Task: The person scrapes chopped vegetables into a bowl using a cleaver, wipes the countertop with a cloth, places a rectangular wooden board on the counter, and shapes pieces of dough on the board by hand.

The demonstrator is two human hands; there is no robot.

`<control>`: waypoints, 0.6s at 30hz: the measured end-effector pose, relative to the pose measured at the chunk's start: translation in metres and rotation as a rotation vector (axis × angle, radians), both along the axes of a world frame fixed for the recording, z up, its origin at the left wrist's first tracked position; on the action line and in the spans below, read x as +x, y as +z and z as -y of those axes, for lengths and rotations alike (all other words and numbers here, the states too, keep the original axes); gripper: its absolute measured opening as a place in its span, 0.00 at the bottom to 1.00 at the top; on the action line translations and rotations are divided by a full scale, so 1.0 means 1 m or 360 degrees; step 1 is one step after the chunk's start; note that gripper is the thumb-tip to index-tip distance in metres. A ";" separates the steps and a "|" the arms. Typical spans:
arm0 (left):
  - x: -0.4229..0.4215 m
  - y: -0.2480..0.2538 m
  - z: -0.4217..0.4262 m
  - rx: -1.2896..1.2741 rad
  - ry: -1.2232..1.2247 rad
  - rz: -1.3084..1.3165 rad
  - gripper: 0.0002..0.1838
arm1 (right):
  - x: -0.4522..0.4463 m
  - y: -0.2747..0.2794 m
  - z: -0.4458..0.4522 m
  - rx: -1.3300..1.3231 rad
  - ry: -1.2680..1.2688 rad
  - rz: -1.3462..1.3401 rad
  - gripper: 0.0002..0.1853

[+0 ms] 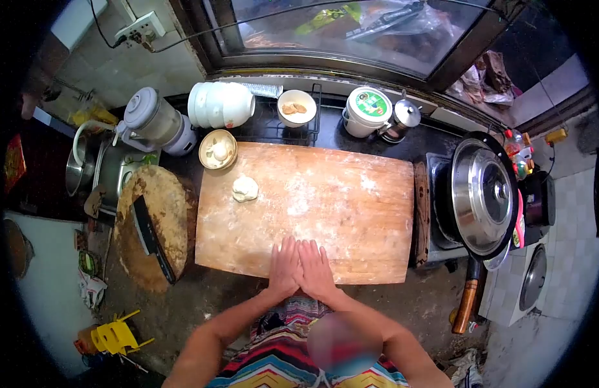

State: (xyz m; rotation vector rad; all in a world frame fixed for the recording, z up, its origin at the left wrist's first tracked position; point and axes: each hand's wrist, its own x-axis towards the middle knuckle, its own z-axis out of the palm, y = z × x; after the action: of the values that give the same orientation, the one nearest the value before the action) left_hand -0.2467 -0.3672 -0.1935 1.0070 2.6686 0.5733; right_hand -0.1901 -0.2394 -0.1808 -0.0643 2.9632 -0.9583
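My left hand point(284, 266) and my right hand point(314, 268) lie side by side at the near edge of a floured wooden board point(351, 220). Their fingers stretch forward, flat on the wood, and the inner edges of the hands touch. Whatever may be under the palms is hidden. Farther up the board, toward the left, sits a pale lump of dough point(245, 189). A small bowl point(218, 149) with more whitish dough or flour in it rests on the board's far left corner.
Left of the board, a cleaver point(151, 239) lies on a round chopping block point(128, 194). At the right, a lidded wok point(484, 194) stands on the stove, its wooden handle point(466, 305) pointing toward me. Along the back are a blender point(156, 123), stacked bowls point(218, 105) and a white tub point(366, 113).
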 end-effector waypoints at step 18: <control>-0.011 0.009 0.000 0.0089 -0.0088 -0.0045 0.31 | -0.002 -0.005 -0.005 0.0042 -0.0021 -0.0035 0.36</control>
State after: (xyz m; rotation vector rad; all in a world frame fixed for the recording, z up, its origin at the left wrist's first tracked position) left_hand -0.2578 -0.3673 -0.1841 1.1088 2.6535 0.6302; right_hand -0.1920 -0.2343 -0.1862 -0.0555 2.9995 -0.9253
